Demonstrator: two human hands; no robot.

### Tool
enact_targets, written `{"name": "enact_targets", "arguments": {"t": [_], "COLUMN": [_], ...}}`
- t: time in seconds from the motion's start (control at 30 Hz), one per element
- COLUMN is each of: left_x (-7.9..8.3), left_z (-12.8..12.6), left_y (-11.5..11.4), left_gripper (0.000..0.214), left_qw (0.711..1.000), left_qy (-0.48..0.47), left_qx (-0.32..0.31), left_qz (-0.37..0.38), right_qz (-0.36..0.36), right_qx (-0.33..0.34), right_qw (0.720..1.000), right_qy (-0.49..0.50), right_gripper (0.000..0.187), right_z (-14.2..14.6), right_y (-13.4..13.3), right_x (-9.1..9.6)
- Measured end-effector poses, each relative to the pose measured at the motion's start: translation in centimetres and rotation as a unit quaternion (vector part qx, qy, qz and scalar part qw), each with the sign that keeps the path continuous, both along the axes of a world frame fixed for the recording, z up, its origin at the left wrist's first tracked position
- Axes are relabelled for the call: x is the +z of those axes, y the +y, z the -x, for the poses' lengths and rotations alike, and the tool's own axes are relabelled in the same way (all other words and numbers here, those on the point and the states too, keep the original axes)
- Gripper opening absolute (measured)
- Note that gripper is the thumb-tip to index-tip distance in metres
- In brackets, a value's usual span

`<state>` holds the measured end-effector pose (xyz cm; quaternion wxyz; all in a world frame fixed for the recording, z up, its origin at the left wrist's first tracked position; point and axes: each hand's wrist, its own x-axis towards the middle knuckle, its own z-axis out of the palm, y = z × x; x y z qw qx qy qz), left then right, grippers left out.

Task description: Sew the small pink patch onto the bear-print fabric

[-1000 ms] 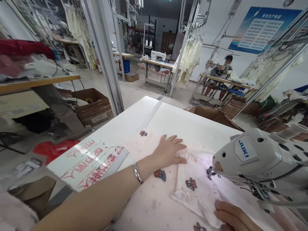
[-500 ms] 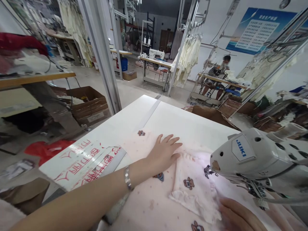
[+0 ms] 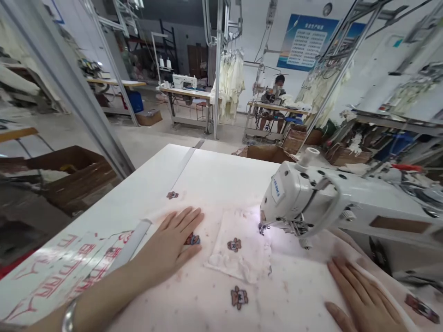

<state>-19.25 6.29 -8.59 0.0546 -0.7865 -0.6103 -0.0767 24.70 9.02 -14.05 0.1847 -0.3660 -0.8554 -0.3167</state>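
Pale pink fabric [image 3: 194, 295] printed with small bears is spread over the white sewing table. On top of it lies a pocket-like piece [image 3: 238, 258] with a ruffled edge, its right side by the needle area of the JUKI sewing machine [image 3: 287, 193]. My left hand [image 3: 175, 240] rests flat on the fabric, left of that piece, fingers stretched out. To the right, below the machine arm, my right hand [image 3: 362, 293] also lies flat on the fabric with its fingers extended. A lit spot shows beside the presser foot [image 3: 264, 228].
The white table [image 3: 214, 173] carries red lettering at its left. A metal post [image 3: 74, 87] rises beyond the left edge. Cardboard boxes [image 3: 265, 152] stand behind the table. Farther back, a person [image 3: 275, 92] sits at another machine, near hanging cream garments [image 3: 228, 78].
My view has swung to the right. My left hand has moved from the pocket-like piece's upper corner to lie left of it. My right hand now lies farther right of that piece.
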Motion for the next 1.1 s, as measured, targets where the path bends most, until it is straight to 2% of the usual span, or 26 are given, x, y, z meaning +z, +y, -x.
{"name": "enact_targets", "arguments": {"t": [0.1, 0.17, 0.23, 0.33, 0.43, 0.5, 0.63, 0.67, 0.73, 0.83, 0.93, 1.03, 1.1], "left_x": [-0.5, -0.7, -0.8, -0.5, 0.4, 1.2, 2.1, 2.1, 2.0, 2.2, 2.6, 2.7, 2.4], "left_z": [0.2, 0.3, 0.5, 0.8, -0.1, -2.1, -8.4, -9.7, -11.6, -12.3, -12.2, -12.1, -12.2], "left_y": [-0.2, -0.2, -0.1, 0.1, 0.0, 0.1, 0.6, 0.8, 1.3, 1.9, 2.2, 2.3, 2.3], "left_gripper": [0.060, 0.060, 0.060, 0.060, 0.060, 0.060, 0.038, 0.031, 0.021, 0.016, 0.014, 0.015, 0.015], "left_qw": [1.000, 1.000, 1.000, 1.000, 1.000, 1.000, 0.978, 0.970, 0.963, 0.959, 0.957, 0.963, 0.971], "left_qy": [0.010, 0.016, 0.017, 0.015, 0.010, -0.016, -0.128, -0.150, -0.181, -0.213, -0.213, -0.184, -0.141], "left_qx": [-0.006, -0.007, -0.005, -0.010, 0.003, -0.009, -0.162, -0.186, -0.185, -0.134, -0.119, -0.135, -0.166], "left_qz": [-0.017, -0.014, -0.021, -0.016, 0.002, -0.010, 0.018, 0.038, 0.078, 0.129, 0.157, 0.147, 0.098], "right_qz": [0.024, 0.049, 0.084, 0.146, 0.161, 0.153, 0.188, 0.206, 0.250, 0.306, 0.326, 0.289, 0.232], "right_qx": [0.039, 0.124, 0.192, 0.237, 0.259, 0.264, 0.259, 0.255, 0.238, 0.202, 0.199, 0.219, 0.230], "right_qw": [0.999, 0.991, 0.976, 0.956, 0.944, 0.942, 0.934, 0.930, 0.921, 0.911, 0.911, 0.927, 0.944], "right_qy": [0.015, 0.032, 0.061, 0.099, 0.125, 0.138, 0.156, 0.165, 0.183, 0.186, 0.157, 0.091, 0.049], "right_gripper": [0.040, 0.031, 0.034, 0.038, 0.035, 0.034, 0.029, 0.027, 0.022, 0.022, 0.021, 0.019, 0.020], "right_z": [2.7, 6.0, 9.3, 12.3, 12.6, 12.3, 12.1, 12.1, 12.2, 12.3, 12.2, 12.3, 12.4], "right_y": [-0.2, -0.3, -0.2, 0.4, 1.0, 1.3, 1.6, 1.6, 1.7, 1.9, 2.3, 2.7, 3.0], "right_x": [3.0, 4.5, 5.3, 5.3, 4.4, 3.8, 3.6, 3.7, 4.1, 4.7, 5.2, 5.4, 5.1]}}
